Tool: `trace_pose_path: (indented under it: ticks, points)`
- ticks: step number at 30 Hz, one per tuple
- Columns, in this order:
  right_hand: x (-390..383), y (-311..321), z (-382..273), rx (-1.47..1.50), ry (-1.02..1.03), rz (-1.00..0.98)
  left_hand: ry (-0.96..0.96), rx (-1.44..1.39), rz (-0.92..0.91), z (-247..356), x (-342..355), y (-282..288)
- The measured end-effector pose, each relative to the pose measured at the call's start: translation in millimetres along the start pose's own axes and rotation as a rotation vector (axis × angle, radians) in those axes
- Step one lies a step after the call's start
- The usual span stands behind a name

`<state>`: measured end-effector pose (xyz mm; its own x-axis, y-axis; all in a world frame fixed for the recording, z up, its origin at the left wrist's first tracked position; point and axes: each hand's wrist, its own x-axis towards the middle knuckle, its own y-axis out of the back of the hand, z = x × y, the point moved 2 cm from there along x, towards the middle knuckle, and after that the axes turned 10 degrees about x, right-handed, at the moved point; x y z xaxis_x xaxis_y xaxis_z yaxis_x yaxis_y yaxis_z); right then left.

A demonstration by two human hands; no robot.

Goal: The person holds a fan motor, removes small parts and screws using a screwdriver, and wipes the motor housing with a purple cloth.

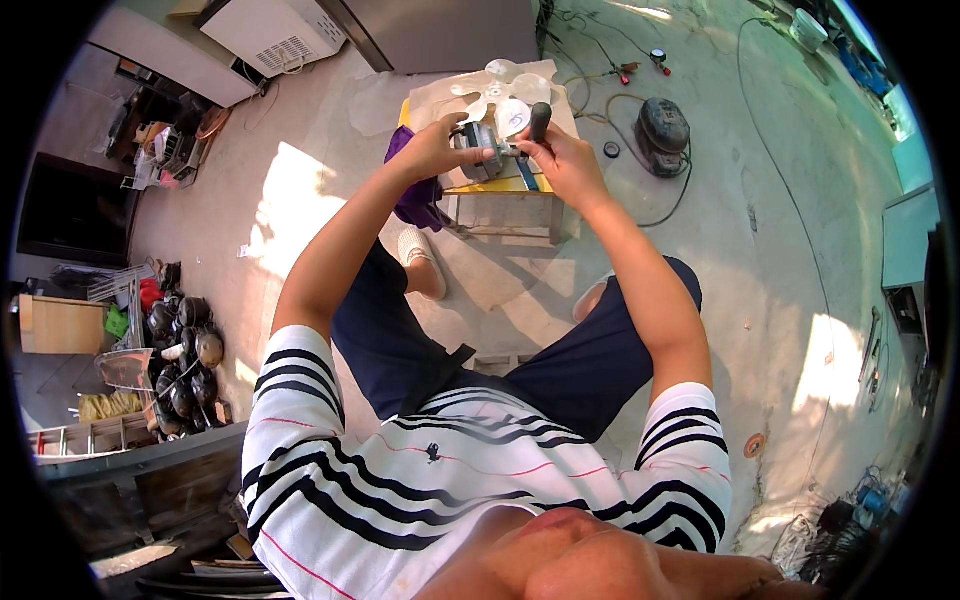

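A small motor with a grey metal body (pixel 480 143) rests near the front of a low worktable (pixel 432 95). My left hand (pixel 440 148) is closed around the motor's left side, its thumb across the near face. At the motor's shaft end, my right hand (pixel 565 165) grips a black-handled tool (pixel 540 120) whose handle points up; its working end is hidden, so its kind is unclear. Just behind the motor lies a white plastic fan blade (pixel 495 92). A blue-handled tool (pixel 527 175) lies under my right hand. Purple cloth (pixel 415 205) hangs off the table's left side.
To the right of the table stand a dark, rounded machine (pixel 662 137) with a cable and a black tape roll (pixel 611 150). Hoses and cords trail over the floor behind. A grey cabinet (pixel 440 35) stands beyond the table. Piled motors (pixel 185 360) sit at far left.
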<state>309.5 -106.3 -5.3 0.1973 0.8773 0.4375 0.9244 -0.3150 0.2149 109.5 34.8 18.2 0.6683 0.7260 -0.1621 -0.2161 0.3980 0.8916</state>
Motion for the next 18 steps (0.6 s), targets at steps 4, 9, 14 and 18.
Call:
trace_pose_path:
  ticks: [4,9,14,18]
  points:
    - [-5,-13,5,-0.012,0.025,0.01,-0.087,0.018,0.236,4,-27,-19]
    - [-15,-23,4,-0.162,0.092,0.093,-0.166,0.001,0.245,2,-26,-19]
    - [-28,-29,2,-0.157,0.196,0.146,-0.261,-0.039,0.195,-6,-22,-11]
    - [-25,-32,-3,-0.167,0.298,0.086,-0.259,-0.16,0.115,-15,-17,-10]
